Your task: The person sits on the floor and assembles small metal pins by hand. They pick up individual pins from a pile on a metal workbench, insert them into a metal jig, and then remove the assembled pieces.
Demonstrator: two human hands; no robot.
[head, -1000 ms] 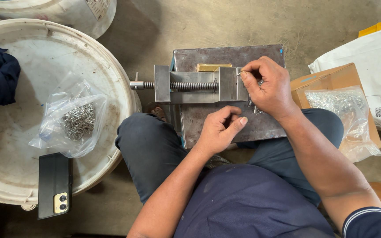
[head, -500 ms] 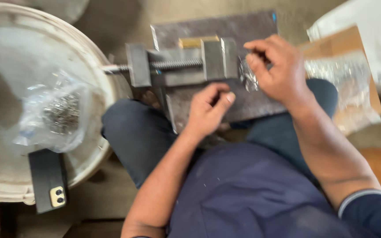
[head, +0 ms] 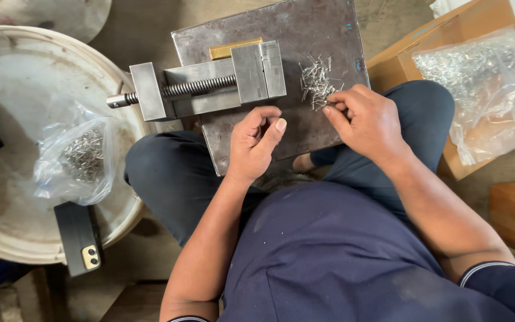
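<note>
On the steel plate [head: 329, 36], right hand [head: 368, 122] moved from vise [head: 222, 86] to pins [head: 317, 80]

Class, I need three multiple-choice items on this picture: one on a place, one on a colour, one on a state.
1. Where does the loose pile of small metal pins lie?
A. on the steel plate
B. in the white tub
C. on the phone

2. What colour is the phone on the white tub's rim?
A. red
B. black
C. yellow

3. How does the right hand stand?
A. flat on a knee
B. gripping the vise screw
C. fingertips at the pile's edge

Key: 1 A, the pins lie on the plate beside the vise. 2 B, its case is black. 3 C, thumb and fingers pinch at the pins.
</note>
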